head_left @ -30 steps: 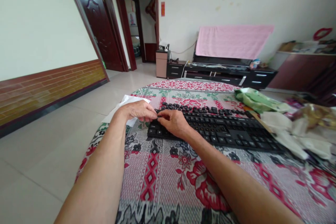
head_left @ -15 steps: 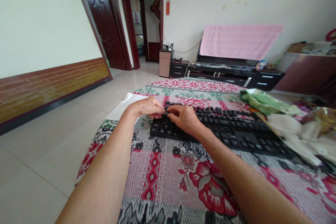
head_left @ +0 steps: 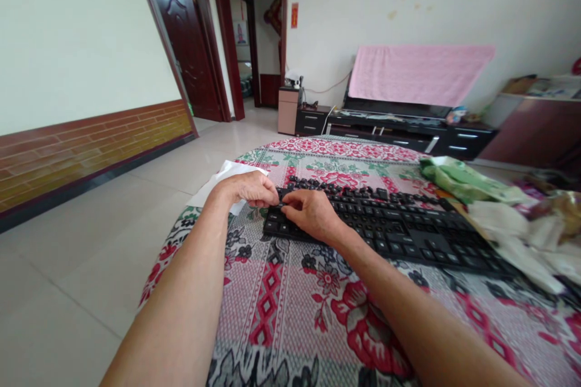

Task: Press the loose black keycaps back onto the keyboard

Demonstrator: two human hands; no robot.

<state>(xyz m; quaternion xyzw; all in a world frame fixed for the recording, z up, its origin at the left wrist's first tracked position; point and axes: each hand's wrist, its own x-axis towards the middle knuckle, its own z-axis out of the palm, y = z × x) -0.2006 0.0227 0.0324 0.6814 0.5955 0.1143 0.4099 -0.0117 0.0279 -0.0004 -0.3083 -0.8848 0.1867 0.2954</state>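
A black keyboard (head_left: 399, 227) lies across a table covered by a red and green floral cloth (head_left: 290, 308). My left hand (head_left: 252, 187) rests at the keyboard's left end with its fingertips curled and pinched at the edge keys. My right hand (head_left: 311, 213) lies on the left keys, fingers bent and pinched toward the left hand's fingertips. What sits between the fingertips is too small to make out. A white paper sheet (head_left: 218, 178) lies under and behind my left hand at the table's edge.
Crumpled green cloth (head_left: 458, 178) and white and tan wrappings (head_left: 526, 236) lie at the keyboard's right end. Beyond the table stand a low black TV cabinet (head_left: 408, 130) with a pink towel (head_left: 420, 72) over the screen, and dark doors (head_left: 190, 42) on the left.
Both hands have stayed at the keyboard's left end, with small shifts of the fingers over the keys. The view has drifted slightly to the left.
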